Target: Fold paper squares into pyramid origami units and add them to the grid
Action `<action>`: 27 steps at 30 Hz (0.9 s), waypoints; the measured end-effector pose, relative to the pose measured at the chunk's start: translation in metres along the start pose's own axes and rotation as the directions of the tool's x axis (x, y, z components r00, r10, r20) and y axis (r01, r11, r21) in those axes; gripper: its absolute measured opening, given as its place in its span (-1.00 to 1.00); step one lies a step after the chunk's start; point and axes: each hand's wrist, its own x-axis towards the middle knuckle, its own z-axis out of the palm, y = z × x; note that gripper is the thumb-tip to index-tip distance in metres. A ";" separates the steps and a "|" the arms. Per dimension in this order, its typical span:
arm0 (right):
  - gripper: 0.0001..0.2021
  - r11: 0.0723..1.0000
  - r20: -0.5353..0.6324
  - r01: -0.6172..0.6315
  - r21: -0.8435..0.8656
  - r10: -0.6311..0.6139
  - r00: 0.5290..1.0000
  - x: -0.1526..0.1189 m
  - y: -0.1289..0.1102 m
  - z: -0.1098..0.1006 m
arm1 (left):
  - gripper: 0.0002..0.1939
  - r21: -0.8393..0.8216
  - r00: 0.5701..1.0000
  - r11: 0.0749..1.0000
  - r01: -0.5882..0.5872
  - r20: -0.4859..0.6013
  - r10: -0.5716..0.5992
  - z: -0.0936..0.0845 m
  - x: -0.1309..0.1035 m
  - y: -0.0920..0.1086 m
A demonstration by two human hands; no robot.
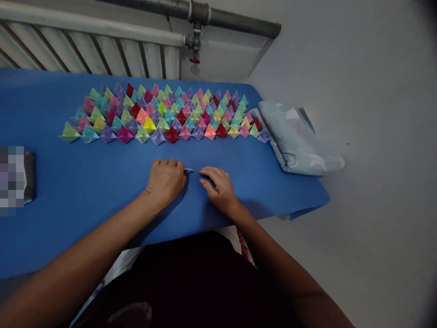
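While rows of folded paper boats (162,109) stand apparently finished on the blue-covered counter (85,182), one lilac paper piece (189,171) is apart from them, on the near side of the boats, gripped in the left hand (167,180); the right hand (220,186), also nearer than the boats, curves loosely around nothing visible; how much folding is left, the grip hides.
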 end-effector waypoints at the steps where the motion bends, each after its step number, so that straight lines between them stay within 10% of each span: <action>1: -0.76 1.000 -0.004 0.000 0.002 0.000 1.000 0.000 0.001 0.000 | -0.74 -0.026 0.999 0.999 0.029 -0.014 -0.030 -0.001 0.000 -0.002; 7: -0.78 0.991 -0.049 -0.007 0.132 0.014 0.999 0.000 -0.005 0.001 | -0.72 -0.411 0.961 0.878 0.247 -0.015 -0.277 -0.017 0.000 -0.033; 12: -0.76 0.876 -0.064 -0.079 0.475 0.124 0.990 0.005 -0.031 0.010 | -0.84 -0.922 0.923 0.252 0.295 0.207 -0.324 -0.020 -0.012 -0.035; 15: -0.69 0.757 0.029 -0.202 0.621 0.235 0.971 0.011 -0.040 0.018 | -0.83 -0.946 0.906 0.063 0.319 0.285 -0.313 -0.018 -0.020 -0.026; 27: -0.73 0.633 0.156 -0.288 0.718 0.256 0.954 0.014 -0.036 0.030 | -0.79 -0.921 0.895 -0.071 0.384 0.390 -0.217 -0.005 -0.030 -0.027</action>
